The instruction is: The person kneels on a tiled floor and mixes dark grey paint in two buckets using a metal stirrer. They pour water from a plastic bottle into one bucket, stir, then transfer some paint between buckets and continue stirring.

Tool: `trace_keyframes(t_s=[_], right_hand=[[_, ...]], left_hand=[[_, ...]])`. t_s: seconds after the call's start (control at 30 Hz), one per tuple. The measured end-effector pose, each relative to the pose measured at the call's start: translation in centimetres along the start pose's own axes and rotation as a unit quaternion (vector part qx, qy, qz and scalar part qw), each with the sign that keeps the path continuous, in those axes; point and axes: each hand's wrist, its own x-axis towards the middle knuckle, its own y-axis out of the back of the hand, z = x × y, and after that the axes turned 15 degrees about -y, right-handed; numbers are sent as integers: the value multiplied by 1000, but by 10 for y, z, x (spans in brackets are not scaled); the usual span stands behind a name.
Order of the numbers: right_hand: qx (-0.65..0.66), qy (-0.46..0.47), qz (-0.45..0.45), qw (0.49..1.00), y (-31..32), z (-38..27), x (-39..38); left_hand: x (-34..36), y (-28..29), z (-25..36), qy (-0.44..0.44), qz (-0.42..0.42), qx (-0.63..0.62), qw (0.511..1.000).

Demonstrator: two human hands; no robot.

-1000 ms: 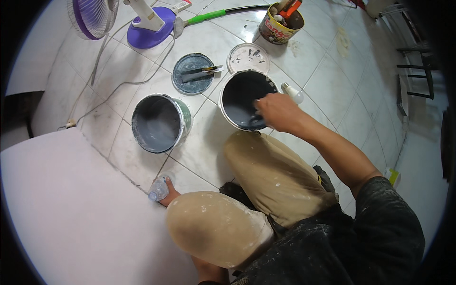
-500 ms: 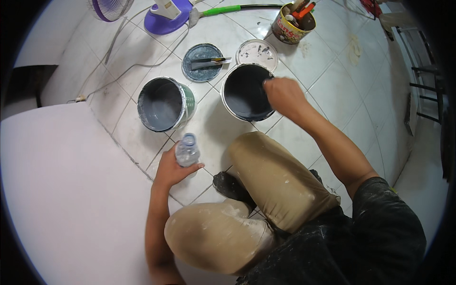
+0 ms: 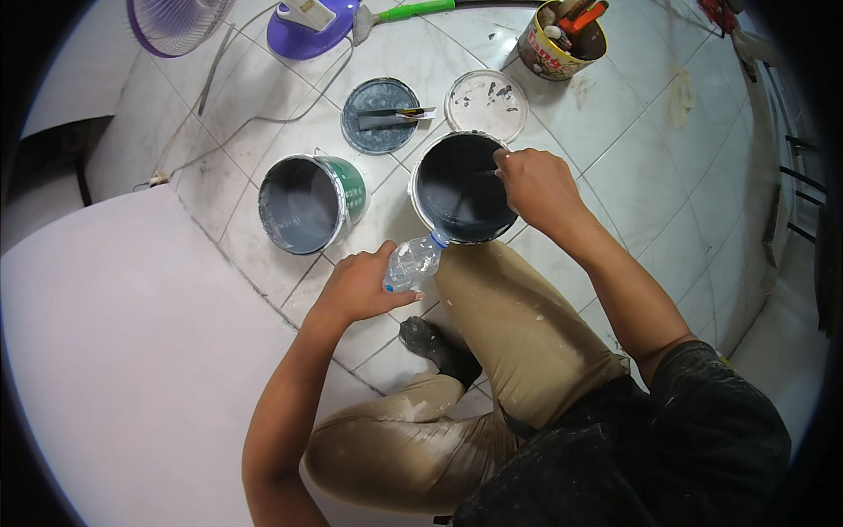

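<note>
My left hand (image 3: 353, 288) is closed round a clear plastic bottle (image 3: 413, 263). The bottle tilts, its blue-rimmed mouth at the near edge of a paint bucket (image 3: 416, 198) with a dark inside. Over that bucket's right rim, my right hand (image 3: 543, 189) grips a thin stick-like tool (image 3: 481, 172) that reaches into the bucket; its lower end is lost in the dark. To the left stands a second paint bucket (image 3: 353, 186), green outside, with grey paint inside.
Behind the buckets lie a dark lid (image 3: 379, 145) with a putty knife (image 3: 376, 120) on it and a pale lid (image 3: 485, 104). Farther off are a tub (image 3: 540, 57) of tools, a green-handled tool (image 3: 413, 11) and a purple fan base (image 3: 320, 39). A cable (image 3: 290, 119) crosses the floor.
My left hand has moved right, tipping the bottle from upright toward the right bucket. That bucket now leans toward me, and my right hand stays at its rim. The view has shifted slightly.
</note>
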Motion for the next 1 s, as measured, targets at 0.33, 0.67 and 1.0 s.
trace_keyframes(t_s=[0.33,0.67,1.0], right_hand=[[19,26,5,999,6,9,7],[-30,34,-8,999,5,12,1],[-45,121,-10,992,-23,-4,6]], left_hand=[[21,-5,6,34,-13,-3,999],[23,-10,12,44,8,-31,999],[-36,-39,-27,-63,200,-174,962]])
